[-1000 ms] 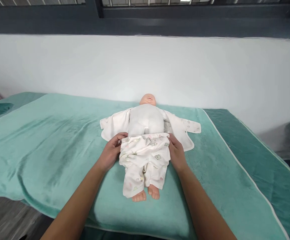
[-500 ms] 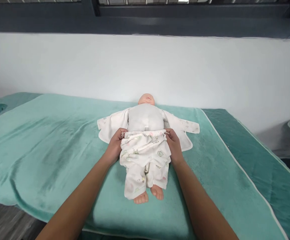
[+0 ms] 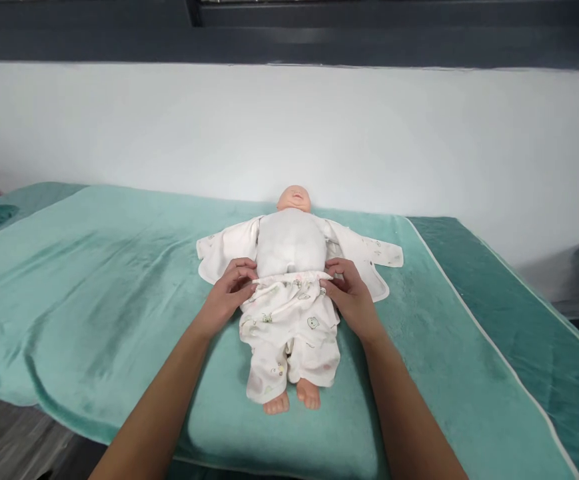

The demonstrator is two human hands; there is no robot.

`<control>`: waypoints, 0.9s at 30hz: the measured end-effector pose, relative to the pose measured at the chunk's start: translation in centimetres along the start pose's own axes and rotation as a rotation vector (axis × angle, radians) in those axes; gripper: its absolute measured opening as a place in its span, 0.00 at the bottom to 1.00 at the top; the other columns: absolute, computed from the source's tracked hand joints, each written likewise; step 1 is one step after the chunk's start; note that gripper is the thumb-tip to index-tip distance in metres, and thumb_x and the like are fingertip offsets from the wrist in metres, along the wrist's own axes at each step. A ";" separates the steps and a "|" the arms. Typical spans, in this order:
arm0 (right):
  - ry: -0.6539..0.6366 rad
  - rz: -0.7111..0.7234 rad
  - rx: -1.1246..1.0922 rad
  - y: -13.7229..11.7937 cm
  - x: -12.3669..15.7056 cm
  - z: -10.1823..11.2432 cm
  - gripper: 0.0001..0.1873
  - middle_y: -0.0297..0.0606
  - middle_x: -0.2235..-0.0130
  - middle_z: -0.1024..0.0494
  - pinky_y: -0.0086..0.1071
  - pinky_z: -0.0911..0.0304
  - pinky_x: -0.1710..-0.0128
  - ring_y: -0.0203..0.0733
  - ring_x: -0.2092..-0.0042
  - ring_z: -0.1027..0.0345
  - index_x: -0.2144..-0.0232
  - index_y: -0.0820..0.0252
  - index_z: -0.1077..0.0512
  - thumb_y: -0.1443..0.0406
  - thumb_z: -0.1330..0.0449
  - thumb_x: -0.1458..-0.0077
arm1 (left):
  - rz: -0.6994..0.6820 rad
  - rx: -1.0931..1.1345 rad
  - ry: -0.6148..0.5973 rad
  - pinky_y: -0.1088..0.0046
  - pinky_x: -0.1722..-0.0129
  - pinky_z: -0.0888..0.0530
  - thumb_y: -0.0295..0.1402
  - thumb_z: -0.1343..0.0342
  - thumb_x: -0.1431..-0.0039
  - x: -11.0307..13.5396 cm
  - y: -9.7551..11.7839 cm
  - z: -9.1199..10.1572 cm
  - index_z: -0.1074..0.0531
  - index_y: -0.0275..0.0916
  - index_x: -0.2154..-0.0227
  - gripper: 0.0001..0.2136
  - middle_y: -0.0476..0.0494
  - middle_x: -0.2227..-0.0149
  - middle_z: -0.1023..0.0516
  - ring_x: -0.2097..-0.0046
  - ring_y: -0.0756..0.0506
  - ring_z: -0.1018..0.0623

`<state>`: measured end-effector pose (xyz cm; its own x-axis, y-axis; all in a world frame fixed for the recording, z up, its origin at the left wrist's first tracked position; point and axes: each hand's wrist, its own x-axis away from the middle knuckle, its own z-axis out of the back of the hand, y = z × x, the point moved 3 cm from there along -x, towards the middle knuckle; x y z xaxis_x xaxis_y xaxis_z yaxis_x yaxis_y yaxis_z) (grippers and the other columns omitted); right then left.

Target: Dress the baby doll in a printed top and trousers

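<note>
A baby doll lies on its back, with its head toward the wall and its bare feet toward me. Printed white baby pants cover its legs, and their waistband crosses the lower belly. At the waistband's left end, my left hand has its thumb and fingers closed about the cloth. My right hand does the same at the right end, thumb on the front and fingers against the doll's side. A white baby shirt is on the doll's arms, its front spread wide and the pale torso bare.
Green plush covering spreads under the doll, with a darker green strip to the right. A white wall rises directly behind the doll's head, below a dark frame. Grey flooring shows at the lower left.
The waistband sits slightly lower on the belly and looks less lifted. My fingers have shifted from a tight pinch to a looser hold, with the thumbs in front.
</note>
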<state>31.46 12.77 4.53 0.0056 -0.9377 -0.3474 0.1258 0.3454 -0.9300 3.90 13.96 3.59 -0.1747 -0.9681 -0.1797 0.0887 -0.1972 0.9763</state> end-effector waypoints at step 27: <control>-0.141 -0.381 0.000 2.4 -6.3 1.1 0.20 0.29 0.75 0.33 0.33 0.46 0.68 0.36 0.71 0.43 0.75 0.56 0.32 0.48 0.34 0.49 | 0.143 -0.129 0.112 0.73 0.65 0.38 0.43 0.45 0.38 -6.6 -1.8 -0.5 0.33 0.42 0.65 0.10 0.52 0.66 0.31 0.65 0.49 0.34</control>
<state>32.83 19.48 4.57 0.0948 -0.9946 0.0424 0.1450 -0.0284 -0.9890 5.40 20.63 2.98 -0.0421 -0.9973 -0.0599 0.2304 -0.0681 0.9707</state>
